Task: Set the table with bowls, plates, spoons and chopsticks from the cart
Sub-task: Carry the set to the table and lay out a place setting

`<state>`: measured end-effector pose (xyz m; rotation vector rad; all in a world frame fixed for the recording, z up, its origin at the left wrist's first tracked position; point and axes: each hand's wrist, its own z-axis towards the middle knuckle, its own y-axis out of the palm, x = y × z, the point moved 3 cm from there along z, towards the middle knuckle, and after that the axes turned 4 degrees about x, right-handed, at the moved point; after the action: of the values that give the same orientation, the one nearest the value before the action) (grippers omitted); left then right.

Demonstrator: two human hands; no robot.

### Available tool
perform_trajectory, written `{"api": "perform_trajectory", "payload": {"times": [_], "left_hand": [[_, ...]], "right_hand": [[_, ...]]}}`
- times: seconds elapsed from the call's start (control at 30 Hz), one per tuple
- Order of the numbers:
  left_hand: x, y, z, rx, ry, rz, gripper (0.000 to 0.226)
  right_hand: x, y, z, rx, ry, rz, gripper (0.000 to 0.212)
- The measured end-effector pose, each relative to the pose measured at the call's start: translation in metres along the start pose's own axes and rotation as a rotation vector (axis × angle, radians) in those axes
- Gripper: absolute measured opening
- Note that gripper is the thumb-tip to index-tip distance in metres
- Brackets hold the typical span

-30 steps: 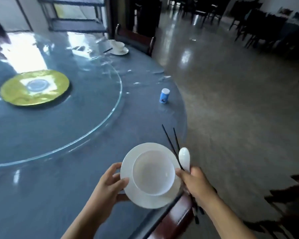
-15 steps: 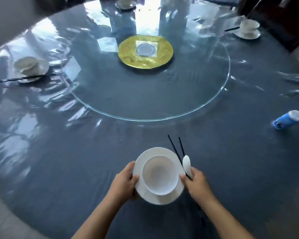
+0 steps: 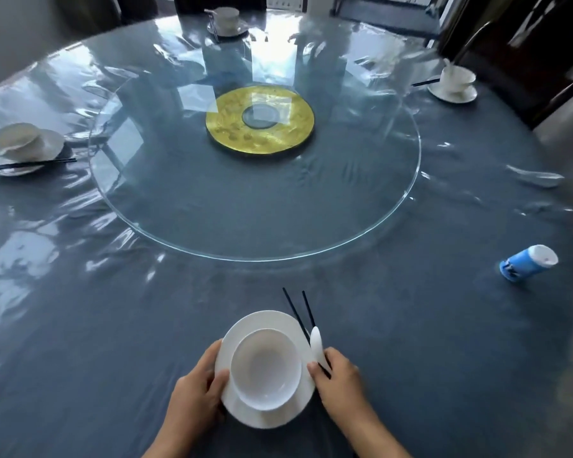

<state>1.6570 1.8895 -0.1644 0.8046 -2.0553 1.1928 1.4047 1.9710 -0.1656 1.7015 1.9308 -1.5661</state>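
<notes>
A white bowl [image 3: 265, 371] sits on a white plate [image 3: 265, 322] at the near edge of the round blue table [image 3: 113, 325]. My left hand [image 3: 196, 391] grips the plate's left rim, thumb on top. My right hand [image 3: 338, 385] holds a white spoon [image 3: 316, 345] and a pair of black chopsticks [image 3: 298, 309] against the plate's right rim; their tips point away from me. Whether the plate rests on the table or hovers just above it, I cannot tell.
A glass turntable [image 3: 255, 206] with a gold centre disc [image 3: 260, 123] fills the table's middle. Set places with bowl, plate and chopsticks stand at the left [image 3: 24, 143], far side [image 3: 227, 21] and right [image 3: 454, 84]. A blue-and-white bottle [image 3: 526, 264] lies to the right.
The view has swung left from the table's edge and floor onto the whole table. Both hands have carried the plate, bowl, spoon and chopsticks over the table's near edge.
</notes>
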Motion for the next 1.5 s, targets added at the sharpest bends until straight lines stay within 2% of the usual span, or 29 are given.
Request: {"api": "perform_trajectory", "payload": {"times": [0.17,0.3,0.33,0.4,0.47,0.53,0.63,0.7,0.73,0.87,1.0,1.27,1.4,1.5], "left_hand": [[0.01,-0.002,-0.003,0.049,-0.084,-0.027,0.049],[0.022,-0.006,-0.017,0.025,-0.108,-0.049,0.037],[0.026,-0.01,-0.023,0.07,-0.101,-0.017,0.028],[0.037,-0.021,-0.039,0.267,-0.053,0.096,0.008],[0.057,-0.022,-0.062,0.408,0.044,0.09,0.015],[0.078,-0.006,-0.082,0.322,0.113,0.049,0.021],[0.104,0.037,-0.104,-0.088,0.136,-0.018,0.016],[0.116,0.059,-0.111,-0.28,0.144,-0.144,0.029],[0.119,0.064,-0.11,-0.299,0.14,-0.183,0.033],[0.118,0.069,-0.112,-0.371,0.008,-0.232,0.022],[0.109,0.077,-0.12,-0.409,-0.117,-0.395,0.023],[0.086,0.097,-0.136,-0.362,-0.217,-0.541,0.015],[0.08,0.099,-0.137,-0.367,-0.257,-0.614,0.013],[0.075,0.101,-0.132,-0.377,-0.298,-0.654,0.013]], "right_hand": [[-0.002,-0.01,-0.004,-0.031,0.024,0.037,0.028],[-0.003,-0.023,-0.019,0.026,0.064,0.109,0.027],[-0.005,-0.028,-0.023,0.036,0.08,0.157,0.024],[-0.013,-0.039,-0.033,0.035,0.104,0.297,0.019],[-0.022,-0.048,-0.041,-0.009,0.126,0.486,0.017],[-0.035,-0.051,-0.049,-0.082,0.129,0.666,0.015],[-0.051,-0.051,-0.06,-0.151,0.087,0.808,0.011],[-0.056,-0.051,-0.064,-0.149,0.047,0.809,0.01],[-0.057,-0.051,-0.065,-0.142,0.032,0.801,0.009],[-0.05,-0.049,-0.065,-0.152,0.019,0.754,0.009],[-0.047,-0.042,-0.063,-0.237,0.003,0.736,0.009],[-0.041,-0.032,-0.056,-0.329,-0.001,0.716,0.014],[-0.045,-0.037,-0.044,-0.316,-0.023,0.629,0.015],[-0.055,-0.045,-0.016,-0.246,-0.097,0.445,0.017]]}}
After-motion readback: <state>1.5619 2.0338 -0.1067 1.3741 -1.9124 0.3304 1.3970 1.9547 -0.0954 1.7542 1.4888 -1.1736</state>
